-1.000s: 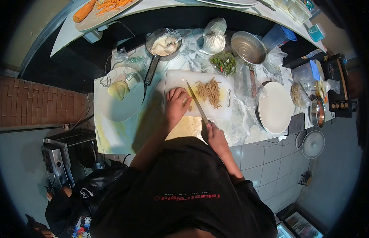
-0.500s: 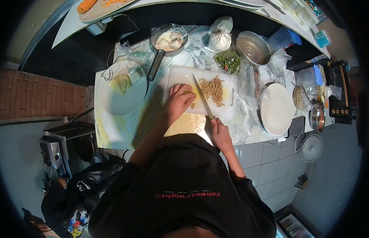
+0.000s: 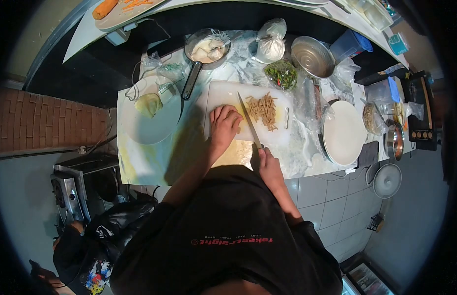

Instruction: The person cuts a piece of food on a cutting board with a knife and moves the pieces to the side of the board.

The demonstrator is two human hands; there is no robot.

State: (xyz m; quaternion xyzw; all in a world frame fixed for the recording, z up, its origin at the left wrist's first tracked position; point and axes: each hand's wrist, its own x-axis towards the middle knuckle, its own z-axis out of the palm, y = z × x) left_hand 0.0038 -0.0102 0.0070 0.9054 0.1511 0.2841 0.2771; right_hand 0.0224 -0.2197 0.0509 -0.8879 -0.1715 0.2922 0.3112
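A white cutting board [image 3: 223, 93] lies on the counter in the head view. On it sits a pile of thin cut strips [image 3: 264, 110]. My left hand [image 3: 223, 125] presses down on a pale piece of food that its fingers mostly hide. My right hand [image 3: 268, 164] grips the handle of a long knife [image 3: 249, 120], whose blade lies on the board between my left hand and the strips.
A plate [image 3: 152, 125] with a yellowish lump stands to the left, and a small pan [image 3: 206, 49] with white food behind the board. A bag of green vegetables [image 3: 281, 74], a metal bowl [image 3: 313, 56] and white plates [image 3: 344, 132] are on the right. The counter edge runs just before my body.
The knife blade and my right hand have shifted slightly between frames, with the left hand staying on the piece. The view has swayed a little.
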